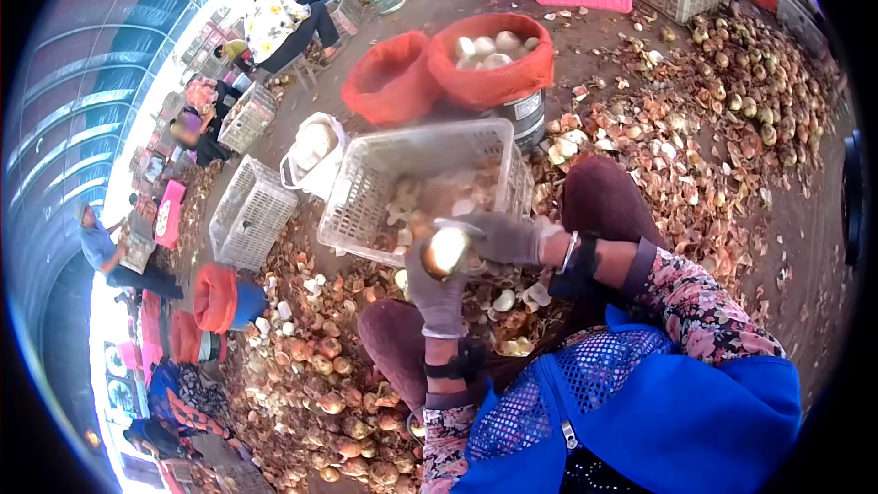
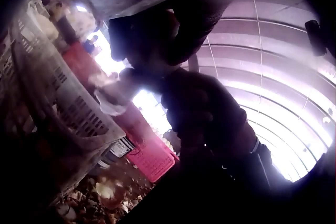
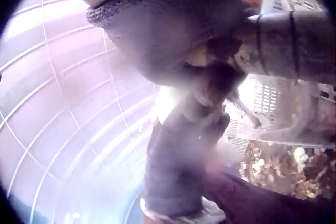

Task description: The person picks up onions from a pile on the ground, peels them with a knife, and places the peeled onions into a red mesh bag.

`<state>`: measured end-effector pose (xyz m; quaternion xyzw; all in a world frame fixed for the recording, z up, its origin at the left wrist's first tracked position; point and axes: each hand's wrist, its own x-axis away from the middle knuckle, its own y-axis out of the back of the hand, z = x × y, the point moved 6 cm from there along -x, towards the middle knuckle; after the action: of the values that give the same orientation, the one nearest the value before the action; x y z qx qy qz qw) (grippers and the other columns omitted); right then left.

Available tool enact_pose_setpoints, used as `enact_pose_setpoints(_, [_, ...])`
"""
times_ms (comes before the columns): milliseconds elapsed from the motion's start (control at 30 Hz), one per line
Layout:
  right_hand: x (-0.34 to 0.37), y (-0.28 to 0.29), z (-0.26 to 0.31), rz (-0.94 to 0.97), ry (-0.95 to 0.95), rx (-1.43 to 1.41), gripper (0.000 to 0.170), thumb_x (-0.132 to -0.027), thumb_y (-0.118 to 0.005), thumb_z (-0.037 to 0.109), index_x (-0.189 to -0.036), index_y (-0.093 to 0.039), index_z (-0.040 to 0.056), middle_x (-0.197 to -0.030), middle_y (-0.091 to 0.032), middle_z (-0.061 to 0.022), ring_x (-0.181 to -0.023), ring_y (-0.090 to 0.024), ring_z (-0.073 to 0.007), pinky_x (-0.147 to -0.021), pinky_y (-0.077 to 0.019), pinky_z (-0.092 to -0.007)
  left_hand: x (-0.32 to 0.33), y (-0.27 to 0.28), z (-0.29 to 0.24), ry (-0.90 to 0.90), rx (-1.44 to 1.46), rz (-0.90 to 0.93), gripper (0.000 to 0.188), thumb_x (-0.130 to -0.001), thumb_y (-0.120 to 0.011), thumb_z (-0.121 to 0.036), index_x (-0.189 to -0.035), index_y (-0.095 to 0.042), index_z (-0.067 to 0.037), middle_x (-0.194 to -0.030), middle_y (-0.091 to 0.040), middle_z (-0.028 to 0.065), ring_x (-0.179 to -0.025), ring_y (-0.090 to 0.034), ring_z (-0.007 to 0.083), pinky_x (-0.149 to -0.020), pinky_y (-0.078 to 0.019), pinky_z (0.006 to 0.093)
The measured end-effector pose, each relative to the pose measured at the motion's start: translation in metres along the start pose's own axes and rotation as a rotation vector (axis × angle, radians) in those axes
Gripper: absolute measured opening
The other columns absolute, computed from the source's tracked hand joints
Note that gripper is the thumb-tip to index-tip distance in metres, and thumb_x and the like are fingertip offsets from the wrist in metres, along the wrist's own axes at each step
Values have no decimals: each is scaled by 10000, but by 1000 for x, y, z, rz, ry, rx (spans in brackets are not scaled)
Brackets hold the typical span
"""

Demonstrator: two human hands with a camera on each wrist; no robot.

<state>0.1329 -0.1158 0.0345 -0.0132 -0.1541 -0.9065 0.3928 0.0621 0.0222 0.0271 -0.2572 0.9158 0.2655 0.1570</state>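
Observation:
In the head view my gloved left hand grips a round piece of produce, brightly white on top with brown skin at its side. My gloved right hand is against it from the right, fingers curled round a tool whose pale tip lies over the piece. The right wrist view has my right hand above my left hand, the white surface between them, and a banded grey cylinder beside the right fingers. The left wrist view is dark; a pale peel-like scrap shows there.
Directly ahead stands a white crate holding peelings. Beyond are red-lined buckets, one with white pieces, and a white bag. Brown round produce is heaped at left, peelings at right. Several people sit or stand farther off.

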Motion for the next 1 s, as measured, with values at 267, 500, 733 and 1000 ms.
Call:
enact_pose_setpoints(267, [-14, -15, -25, -437, 532, 191, 422, -857, -532, 15, -1273, -523, 83, -927, -677, -182, -832, -677, -342, -727, -527, -453, 6, -8, 7, -42, 60, 44, 589, -707, -818, -132, -1234, -582, -16, -1093, -606, 90, -999, -588, 222, -899, -483, 353])
enact_pose_setpoints(500, [1, 3, -10, -40, -175, -42, 249, -914, -522, 103, -1145, -587, 38, -875, -687, -104, -774, -687, -198, -702, -552, -360, 6, -11, -26, -238, -14, 59, 570, -728, -815, -194, -1220, -585, -21, -1038, -597, 106, -968, -585, 263, -901, -471, 359])
enact_pose_setpoints(733, [-9, -10, -24, -142, 199, -64, 539, -862, -650, 253, -1332, -503, 34, -1065, -680, -131, -934, -658, -223, -838, -519, -347, -1, -9, -3, -122, -150, 58, 604, -697, -788, -208, -1218, -542, -28, -1104, -597, 161, -1016, -593, 354, -853, -503, 426])
enact_pose_setpoints(1000, [13, -18, 10, -253, 428, 312, 522, -870, -632, 224, -1337, -490, 39, -1112, -635, -260, -1056, -617, -399, -856, -506, -426, 3, -15, 19, -3, -273, 137, 387, -741, -726, -177, -1079, -590, -44, -1061, -608, 159, -951, -618, 350, -817, -518, 408])
